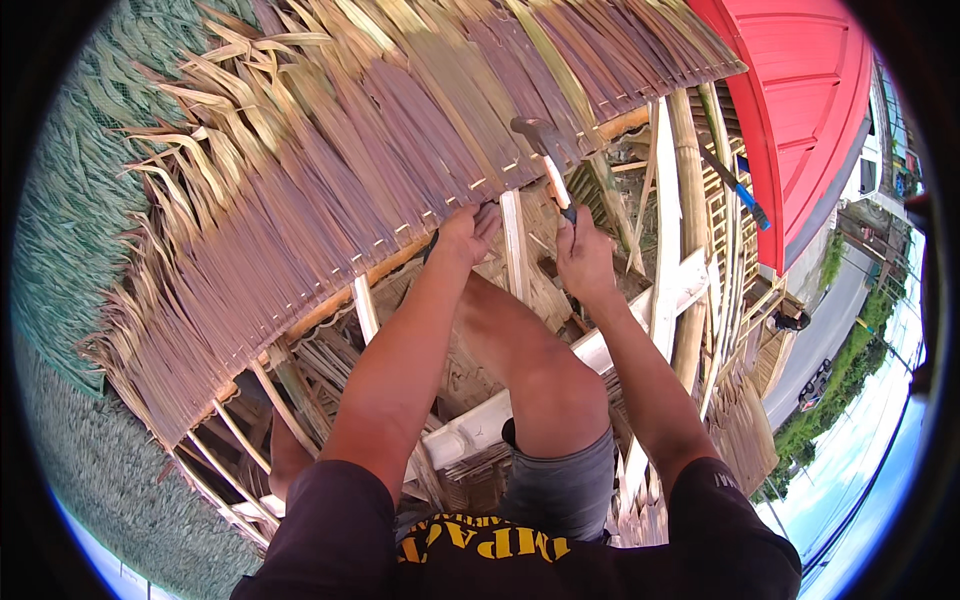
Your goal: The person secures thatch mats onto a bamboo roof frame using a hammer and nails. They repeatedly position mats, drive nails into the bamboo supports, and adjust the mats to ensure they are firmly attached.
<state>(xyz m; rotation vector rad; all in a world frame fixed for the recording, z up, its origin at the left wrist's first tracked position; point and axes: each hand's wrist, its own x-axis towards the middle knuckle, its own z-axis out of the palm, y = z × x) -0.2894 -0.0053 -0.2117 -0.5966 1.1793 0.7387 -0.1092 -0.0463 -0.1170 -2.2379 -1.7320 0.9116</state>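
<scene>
A panel of dried brown palm-leaf thatch (pixel 400 130) slants across the roof frame, stitched along its lower edge. My left hand (pixel 468 236) is at that edge, beside an upright pale wooden strip (pixel 514 240). Its fingers are bent and pressed together against the underside of the thatch; anything pinched in them is hidden. Just to the right, my right hand (pixel 586 260) is wrapped round the grip of a claw hammer (pixel 558 186). The hammer stands raised, its dark metal head overlapping the thatch in view.
Below me, a pale beam (pixel 468 428) crosses the open frame near my bent knee. Bamboo poles (pixel 690 230) rise on the right, where a blue-handled tool (pixel 745 195) hangs. A red roof (pixel 800 100) borders them, and a road (pixel 828 310) runs beyond. Green netting (pixel 70 200) lies left.
</scene>
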